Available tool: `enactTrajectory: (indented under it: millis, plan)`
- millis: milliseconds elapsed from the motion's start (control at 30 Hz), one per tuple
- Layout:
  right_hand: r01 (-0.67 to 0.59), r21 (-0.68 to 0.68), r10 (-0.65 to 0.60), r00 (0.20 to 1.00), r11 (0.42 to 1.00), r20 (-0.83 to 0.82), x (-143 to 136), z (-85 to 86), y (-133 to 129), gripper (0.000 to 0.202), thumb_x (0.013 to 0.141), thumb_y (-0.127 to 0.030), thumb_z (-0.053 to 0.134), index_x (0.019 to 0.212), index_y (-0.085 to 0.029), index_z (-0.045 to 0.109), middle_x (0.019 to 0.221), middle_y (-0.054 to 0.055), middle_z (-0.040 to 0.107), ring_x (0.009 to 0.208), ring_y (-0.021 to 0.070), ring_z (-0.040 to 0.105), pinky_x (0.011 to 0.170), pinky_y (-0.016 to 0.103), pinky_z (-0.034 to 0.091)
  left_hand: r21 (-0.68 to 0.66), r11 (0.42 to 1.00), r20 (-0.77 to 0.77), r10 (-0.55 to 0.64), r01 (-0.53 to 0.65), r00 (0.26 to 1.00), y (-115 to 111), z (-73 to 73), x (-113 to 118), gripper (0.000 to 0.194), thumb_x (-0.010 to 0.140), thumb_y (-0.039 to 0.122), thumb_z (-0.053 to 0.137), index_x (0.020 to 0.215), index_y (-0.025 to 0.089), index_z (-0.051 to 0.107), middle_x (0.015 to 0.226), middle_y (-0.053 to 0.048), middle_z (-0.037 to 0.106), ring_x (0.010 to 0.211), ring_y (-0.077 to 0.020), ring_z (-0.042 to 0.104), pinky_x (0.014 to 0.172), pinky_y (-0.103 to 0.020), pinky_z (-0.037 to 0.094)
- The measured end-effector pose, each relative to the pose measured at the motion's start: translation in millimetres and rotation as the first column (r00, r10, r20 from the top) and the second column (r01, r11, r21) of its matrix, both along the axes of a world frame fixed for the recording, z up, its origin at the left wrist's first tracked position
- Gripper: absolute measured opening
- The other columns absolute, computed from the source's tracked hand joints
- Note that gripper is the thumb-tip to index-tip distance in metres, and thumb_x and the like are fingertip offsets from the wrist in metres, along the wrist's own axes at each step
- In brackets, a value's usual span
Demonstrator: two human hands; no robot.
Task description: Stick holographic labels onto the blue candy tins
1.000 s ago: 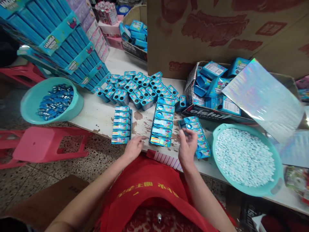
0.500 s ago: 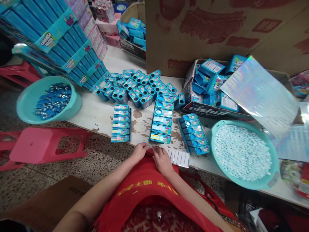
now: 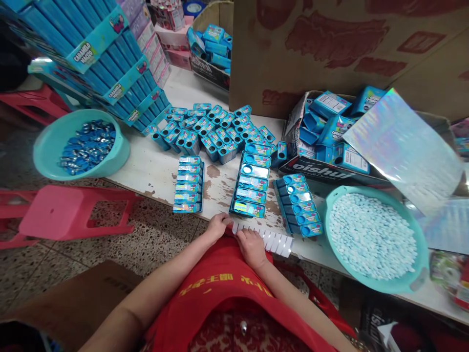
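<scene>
At the table's front edge lies a strip of silvery-white stickers (image 3: 276, 242). My right hand (image 3: 252, 246) has its fingers bent over the strip's lower edge, gripping it. Just left of the strip's end, my left hand (image 3: 219, 226) is closed in a pinch; whatever sits between its fingertips is too small to make out. Beyond my hands stand three rows of blue candy boxes: a left row (image 3: 188, 186), a middle row (image 3: 251, 183) nearest my fingers, and a right row (image 3: 302, 205). The front box of the middle row carries a shiny, yellowish patch on top.
Loose blue boxes (image 3: 216, 129) crowd the table's middle. A basin of wrapped candies (image 3: 47, 159) is at left, a basin of pale candies (image 3: 421, 254) at right. Behind are an open carton (image 3: 322, 171), a holographic sheet (image 3: 406, 146) and stacked display boxes (image 3: 110, 63). A stool (image 3: 69, 210) stands left.
The strip now shows between my hands too, above my right fingers, which have come down lower along it. My left hand stays pinched in nearly the same place. The view has shifted slightly.
</scene>
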State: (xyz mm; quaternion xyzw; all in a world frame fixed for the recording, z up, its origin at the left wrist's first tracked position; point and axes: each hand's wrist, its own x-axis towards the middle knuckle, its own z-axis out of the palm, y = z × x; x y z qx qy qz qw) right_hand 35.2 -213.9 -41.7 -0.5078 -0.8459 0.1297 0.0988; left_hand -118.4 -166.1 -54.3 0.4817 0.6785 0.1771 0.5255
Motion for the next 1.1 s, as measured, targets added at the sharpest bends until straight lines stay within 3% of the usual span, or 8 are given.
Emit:
enactTrajectory:
  millis: [167, 300, 367, 533, 767, 867, 967, 1100]
  plan:
    - [0.138, -0.313, -0.234, 0.927, 0.940, -0.294, 5.9, 35.1, -3.6, 0.017, 0.088, -0.025, 0.047, 0.075, -0.020, 0.057, 0.071, 0.003, 0.063, 0.065, 0.0153, 0.056, 0.061, 0.025, 0.041, 0.042, 0.999, -0.067, 0.012, -0.009, 0.998, -4.2, 17.9, -9.8, 0.019, 0.079, 0.026, 0.047, 0.073, 0.016, 0.061, 0.074, -0.004, 0.065, 0.074, -0.0176, 0.057, 0.072, -0.028, 0.043]
    - [0.193, -0.554, -0.469, 0.780, 0.810, -0.414, 13.7, 81.6, -2.0, 0.018, 0.084, -0.032, 0.052, 0.073, -0.019, 0.057, 0.066, 0.000, 0.060, 0.058, 0.0130, 0.052, 0.056, 0.023, 0.040, 0.220, 0.975, 0.080, -0.058, 0.039, 0.995, -20.1, 62.1, -25.9, 0.028, 0.084, 0.034, 0.044, 0.091, 0.017, 0.063, 0.095, -0.007, 0.066, 0.091, -0.0186, 0.058, 0.084, -0.029, 0.042]
    - [0.184, -0.611, -0.533, 0.711, 0.770, -0.458, 15.4, 101.6, 0.8, 0.020, 0.082, -0.035, 0.055, 0.071, -0.019, 0.057, 0.061, -0.002, 0.056, 0.055, 0.0119, 0.048, 0.053, 0.022, 0.038, 0.180, 0.976, 0.258, -0.165, 0.120, 0.952, -27.8, 88.3, -27.2, 0.032, 0.079, 0.036, 0.053, 0.104, 0.018, 0.061, 0.104, -0.006, 0.065, 0.093, -0.0178, 0.058, 0.082, -0.028, 0.044]
    - [0.221, -0.581, -0.578, 0.603, 0.783, -0.550, 16.5, 129.7, 17.5, 0.020, 0.080, -0.036, 0.057, 0.070, -0.019, 0.057, 0.059, -0.003, 0.053, 0.053, 0.0106, 0.045, 0.052, 0.022, 0.038, -0.018, 0.991, 0.334, -0.118, 0.132, 0.935, -20.7, 131.7, -14.1, 0.015, 0.079, 0.029, 0.052, 0.075, 0.016, 0.059, 0.065, 0.002, 0.060, 0.062, -0.0112, 0.054, 0.063, -0.023, 0.043]
    - [0.255, -0.541, -0.590, 0.483, 0.802, -0.647, 27.9, 152.5, 60.2, 0.020, 0.078, -0.037, 0.062, 0.071, -0.018, 0.057, 0.064, -0.002, 0.055, 0.057, 0.0103, 0.046, 0.056, 0.022, 0.038, 0.190, 0.981, 0.292, -0.036, -0.021, 0.956, 32.0, 156.0, -22.2, 0.019, 0.081, 0.036, 0.053, 0.087, 0.018, 0.058, 0.066, 0.003, 0.056, 0.062, -0.0102, 0.052, 0.059, -0.022, 0.042]
    - [0.198, -0.587, -0.610, 0.413, 0.785, -0.676, 34.6, 161.8, 68.6, 0.022, 0.076, -0.038, 0.065, 0.072, -0.018, 0.056, 0.065, -0.003, 0.054, 0.058, 0.0100, 0.045, 0.056, 0.022, 0.039, 0.278, 0.953, 0.379, 0.007, -0.121, 0.925, 43.1, 165.2, -20.4, 0.034, 0.082, 0.043, 0.053, 0.106, 0.018, 0.054, 0.092, -0.004, 0.061, 0.077, -0.0133, 0.057, 0.063, -0.023, 0.045]
    - [0.157, -0.613, -0.621, 0.372, 0.774, -0.689, 38.7, 166.3, 70.5, 0.023, 0.075, -0.038, 0.066, 0.072, -0.018, 0.056, 0.066, -0.002, 0.055, 0.061, 0.0108, 0.048, 0.058, 0.023, 0.040, 0.266, 0.961, 0.493, -0.072, -0.071, 0.867, 46.0, 170.6, -8.1, 0.055, 0.073, 0.041, 0.065, 0.121, 0.021, 0.046, 0.119, -0.009, 0.054, 0.095, -0.0182, 0.057, 0.066, -0.024, 0.047]
    - [0.161, -0.621, -0.631, 0.367, 0.767, -0.684, 35.6, 159.8, 74.7, 0.024, 0.074, -0.039, 0.067, 0.070, -0.018, 0.056, 0.062, -0.003, 0.053, 0.056, 0.0096, 0.045, 0.054, 0.022, 0.038, 0.139, 0.988, 0.434, -0.118, 0.063, 0.893, 49.8, 169.3, 8.2, 0.022, 0.073, 0.032, 0.064, 0.086, 0.016, 0.059, 0.077, -0.001, 0.061, 0.068, -0.0120, 0.056, 0.060, -0.022, 0.044]
